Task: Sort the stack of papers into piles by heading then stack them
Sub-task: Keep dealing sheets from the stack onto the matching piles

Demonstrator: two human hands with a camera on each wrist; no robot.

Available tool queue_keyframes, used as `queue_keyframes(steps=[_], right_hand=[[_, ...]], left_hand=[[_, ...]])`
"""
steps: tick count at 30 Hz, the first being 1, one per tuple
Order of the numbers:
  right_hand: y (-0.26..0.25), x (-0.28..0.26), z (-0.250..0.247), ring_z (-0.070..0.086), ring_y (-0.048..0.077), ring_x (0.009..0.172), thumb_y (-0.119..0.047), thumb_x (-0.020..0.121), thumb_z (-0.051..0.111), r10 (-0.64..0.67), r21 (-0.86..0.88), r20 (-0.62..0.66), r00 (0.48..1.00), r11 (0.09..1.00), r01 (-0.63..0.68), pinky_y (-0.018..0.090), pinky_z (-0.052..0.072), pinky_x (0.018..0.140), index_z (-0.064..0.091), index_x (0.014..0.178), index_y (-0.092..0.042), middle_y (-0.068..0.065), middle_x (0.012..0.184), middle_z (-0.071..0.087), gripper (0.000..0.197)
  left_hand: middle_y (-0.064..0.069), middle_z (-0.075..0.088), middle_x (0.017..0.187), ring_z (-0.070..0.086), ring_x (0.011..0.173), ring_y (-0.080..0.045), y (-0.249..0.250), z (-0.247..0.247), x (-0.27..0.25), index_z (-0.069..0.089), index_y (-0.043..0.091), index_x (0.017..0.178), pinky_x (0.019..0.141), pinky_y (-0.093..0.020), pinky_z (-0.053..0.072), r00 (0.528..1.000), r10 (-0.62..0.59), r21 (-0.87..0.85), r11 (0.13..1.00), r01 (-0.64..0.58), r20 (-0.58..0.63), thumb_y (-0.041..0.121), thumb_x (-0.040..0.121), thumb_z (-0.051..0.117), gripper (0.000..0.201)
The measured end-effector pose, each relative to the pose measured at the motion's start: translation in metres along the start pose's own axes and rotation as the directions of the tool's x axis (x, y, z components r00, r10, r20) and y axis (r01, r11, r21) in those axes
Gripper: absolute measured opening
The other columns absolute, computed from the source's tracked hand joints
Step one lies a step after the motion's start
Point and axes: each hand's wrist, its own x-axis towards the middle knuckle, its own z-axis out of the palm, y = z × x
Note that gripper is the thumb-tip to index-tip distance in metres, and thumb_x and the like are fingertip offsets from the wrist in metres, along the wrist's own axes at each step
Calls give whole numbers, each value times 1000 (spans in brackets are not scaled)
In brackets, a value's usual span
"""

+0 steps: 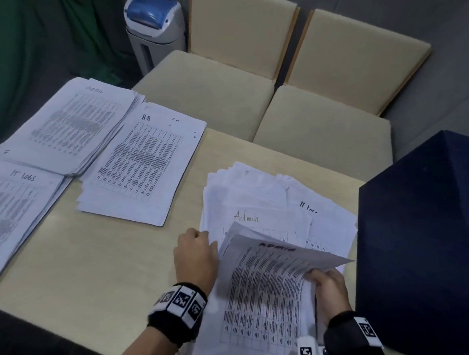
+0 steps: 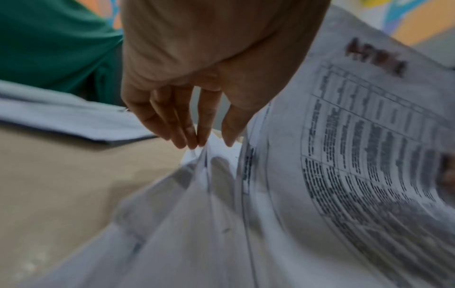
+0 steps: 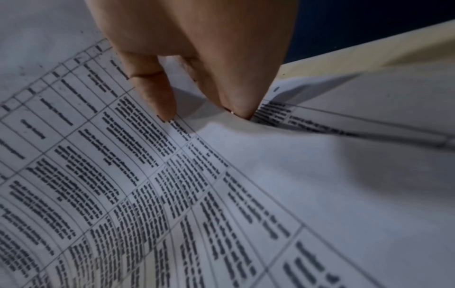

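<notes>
Three sorted piles lie at the left of the table (image 1: 96, 268): Admin (image 1: 68, 127), HR (image 1: 142, 163) and IT Logs (image 1: 12, 207). The loose unsorted stack (image 1: 262, 195) sits at the right, with a sheet headed Admin on top. My right hand (image 1: 316, 275) pinches the right edge of a raised, curved Admin sheet (image 1: 265, 288), thumb (image 3: 160, 101) on its printed face and a finger under it. My left hand (image 1: 204, 238) is at the stack's left edge. There its fingertips (image 2: 189, 140) and thumb pinch an upturned paper corner (image 2: 211, 154).
A large dark blue box (image 1: 424, 248) stands close on the right of the stack. Two beige chairs (image 1: 209, 96) (image 1: 329, 133) are pushed against the table's far side. A bin with a blue lid (image 1: 154, 23) and a green cloth (image 1: 28, 52) lie beyond.
</notes>
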Motion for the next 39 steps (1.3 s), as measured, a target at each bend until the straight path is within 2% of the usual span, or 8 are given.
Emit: queue_keyframes(steps=[5, 11, 14, 19, 27, 32, 35, 39], right_hand=[[0, -4, 5, 64, 32, 101, 8, 75, 61, 4, 44, 0, 1000, 999, -4, 42, 46, 90, 59, 103, 11, 16, 101, 73, 28], [-3, -12, 11, 63, 32, 96, 13, 75, 54, 7, 142, -30, 1000, 990, -2, 36, 47, 81, 59, 93, 4, 15, 94, 70, 21], [-8, -17, 13, 62, 28, 85, 18, 76, 48, -17, 169, -22, 1000, 985, 21, 33, 46, 77, 57, 80, 2, 13, 83, 66, 19], [-7, -19, 14, 57, 28, 89, 19, 73, 44, -13, 239, -66, 998, 971, 28, 34, 45, 79, 55, 79, 2, 14, 86, 62, 21], [-6, -27, 21, 54, 27, 83, 21, 72, 42, 7, 303, -111, 994, 953, 27, 34, 43, 78, 47, 69, -4, 12, 79, 55, 26], [-10, -31, 14, 53, 25, 85, 19, 74, 41, 2, 316, -97, 995, 948, 29, 31, 42, 79, 49, 84, -5, 11, 85, 54, 27], [-16, -26, 4, 53, 23, 80, 19, 76, 41, -14, 300, -105, 994, 953, 45, 30, 42, 77, 46, 76, -7, 9, 81, 54, 26], [-20, -10, -10, 53, 23, 78, 20, 77, 41, -48, 250, -53, 997, 966, 60, 30, 41, 74, 48, 72, -5, 9, 77, 56, 26]], left_hand=[[-9, 57, 95, 55, 80, -27, 5, -3, 0, 61, 7, 94, 66, -31, 36, 992, 126, 20, 992, -126, 18, 19, 92, 61, 12], [-9, 60, 104, 59, 90, -28, 1, -3, 22, 56, 8, 111, 78, -34, 43, 994, -60, -197, 977, 78, 93, 20, 88, 69, 29], [-5, 68, 84, 63, 83, -27, 1, -5, 32, 53, 13, 102, 73, -35, 49, 988, -100, -267, 955, 130, 121, 21, 84, 75, 29], [8, 58, 65, 59, 72, -19, 3, -15, 40, 59, 13, 88, 62, -26, 42, 988, -56, -341, 934, 104, 146, 14, 81, 74, 17], [3, 72, 79, 58, 71, -18, 7, -21, 32, 72, 23, 86, 60, -24, 38, 970, 148, -119, 985, -127, 191, 24, 88, 62, 11], [12, 53, 57, 49, 51, -3, 13, -23, 22, 59, 17, 76, 52, -12, 32, 942, 294, -459, 867, -192, 162, 7, 89, 65, 17], [14, 56, 60, 53, 57, 0, 19, -29, 8, 61, 14, 78, 58, -9, 38, 925, 327, -635, 760, -138, 191, -8, 83, 62, 23], [14, 49, 58, 43, 56, -1, 17, -21, -2, 62, 10, 77, 58, -15, 37, 936, 298, -688, 720, -92, 186, 6, 76, 71, 10]])
